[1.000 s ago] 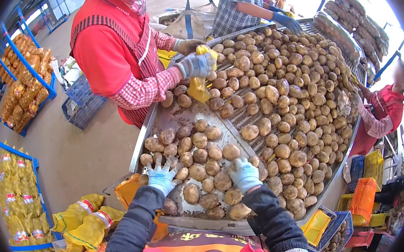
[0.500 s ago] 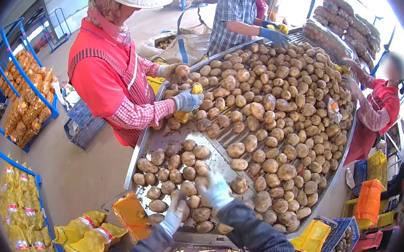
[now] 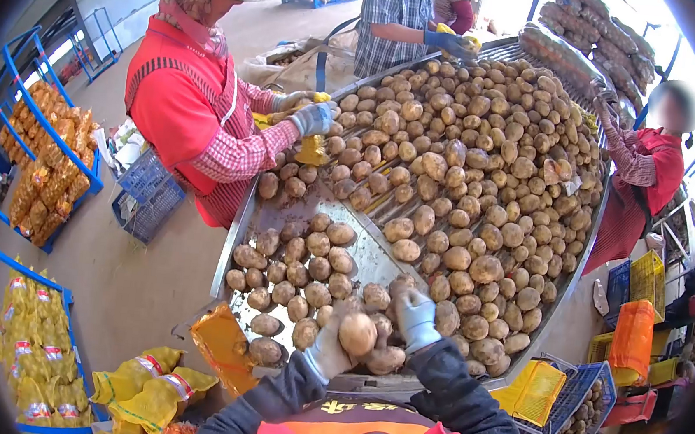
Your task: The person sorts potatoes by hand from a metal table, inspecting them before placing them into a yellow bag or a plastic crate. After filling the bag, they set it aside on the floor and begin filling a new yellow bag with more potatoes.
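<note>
In my gloved left hand (image 3: 329,349) is a pale brown potato (image 3: 357,334), gripped near the front edge of the metal sorting table (image 3: 368,247). My gloved right hand (image 3: 417,317) lies a little farther right, its fingers curled around another dusty potato (image 3: 401,285). Between the two hands, a knobbly potato (image 3: 385,359) rests near the edge. Loose potatoes (image 3: 297,273) are spread over the metal to the left of my hands. A large heap of potatoes (image 3: 490,188) covers the slatted part beyond.
Across the left side a co-worker in red (image 3: 183,112) handles yellow netting. Another person in a plaid shirt (image 3: 393,23) and one at the right (image 3: 645,173) stand along the table. An orange mesh bundle (image 3: 224,347), yellow net sacks (image 3: 154,398) and a blue crate (image 3: 574,415) flank me.
Both hands have shifted: the left to the right, now with a potato, and the right slightly right and closer to me. The co-worker in red has brought both hands together at the netting.
</note>
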Demonstrator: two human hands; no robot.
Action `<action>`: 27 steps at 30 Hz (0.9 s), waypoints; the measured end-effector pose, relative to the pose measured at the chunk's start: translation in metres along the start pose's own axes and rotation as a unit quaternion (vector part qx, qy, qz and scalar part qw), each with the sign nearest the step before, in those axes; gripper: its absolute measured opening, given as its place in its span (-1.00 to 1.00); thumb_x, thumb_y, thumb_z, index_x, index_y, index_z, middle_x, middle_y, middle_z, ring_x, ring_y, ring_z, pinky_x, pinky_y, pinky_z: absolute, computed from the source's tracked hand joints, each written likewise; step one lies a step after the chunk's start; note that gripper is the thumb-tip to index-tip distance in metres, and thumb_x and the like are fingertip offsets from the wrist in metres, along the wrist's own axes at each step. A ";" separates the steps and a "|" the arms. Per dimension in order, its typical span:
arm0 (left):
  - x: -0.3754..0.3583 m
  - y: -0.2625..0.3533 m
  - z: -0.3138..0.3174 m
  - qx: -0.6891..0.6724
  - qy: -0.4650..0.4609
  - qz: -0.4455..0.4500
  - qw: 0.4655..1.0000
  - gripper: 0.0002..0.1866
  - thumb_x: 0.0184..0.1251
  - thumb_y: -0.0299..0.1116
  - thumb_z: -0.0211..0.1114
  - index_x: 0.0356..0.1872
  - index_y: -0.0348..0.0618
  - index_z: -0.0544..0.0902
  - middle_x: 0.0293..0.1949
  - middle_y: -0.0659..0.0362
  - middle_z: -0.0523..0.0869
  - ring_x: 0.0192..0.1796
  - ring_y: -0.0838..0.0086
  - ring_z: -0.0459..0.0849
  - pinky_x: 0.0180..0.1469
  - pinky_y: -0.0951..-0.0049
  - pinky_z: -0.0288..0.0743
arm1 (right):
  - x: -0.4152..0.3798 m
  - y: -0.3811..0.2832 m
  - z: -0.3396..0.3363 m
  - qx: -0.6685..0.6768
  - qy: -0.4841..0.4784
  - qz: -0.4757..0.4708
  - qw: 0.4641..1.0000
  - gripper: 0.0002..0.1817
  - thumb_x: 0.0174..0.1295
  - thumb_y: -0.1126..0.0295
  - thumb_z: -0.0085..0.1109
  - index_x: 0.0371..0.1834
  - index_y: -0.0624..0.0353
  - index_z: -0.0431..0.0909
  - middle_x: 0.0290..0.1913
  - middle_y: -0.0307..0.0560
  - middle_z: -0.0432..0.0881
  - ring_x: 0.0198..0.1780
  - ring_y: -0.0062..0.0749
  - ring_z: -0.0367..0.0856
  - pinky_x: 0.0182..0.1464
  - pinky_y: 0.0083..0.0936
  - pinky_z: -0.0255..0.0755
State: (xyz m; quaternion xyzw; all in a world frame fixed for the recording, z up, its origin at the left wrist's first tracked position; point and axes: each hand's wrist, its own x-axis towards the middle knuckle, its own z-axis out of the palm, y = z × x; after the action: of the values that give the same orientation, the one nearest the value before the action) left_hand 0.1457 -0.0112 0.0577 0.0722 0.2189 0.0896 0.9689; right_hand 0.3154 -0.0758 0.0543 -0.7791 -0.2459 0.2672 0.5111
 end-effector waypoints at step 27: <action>-0.018 -0.004 0.025 0.291 0.106 -0.025 0.950 -0.18 0.20 0.51 -0.12 0.01 -0.10 0.53 -0.26 0.16 0.68 -0.39 0.49 0.66 -0.36 0.57 0.55 | -0.034 -0.007 0.005 0.252 -0.152 0.140 0.945 -0.26 0.41 -0.21 -0.30 -0.08 0.33 0.59 -0.23 -0.05 0.67 -0.21 -0.38 0.65 -0.08 -0.46 0.54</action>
State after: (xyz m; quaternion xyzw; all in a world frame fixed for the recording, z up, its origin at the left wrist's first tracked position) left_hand 0.1407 -0.0211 0.0867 0.3356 0.3390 0.0053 0.8789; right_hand 0.2865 -0.0925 0.0644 -0.6016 -0.1342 0.5047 0.6044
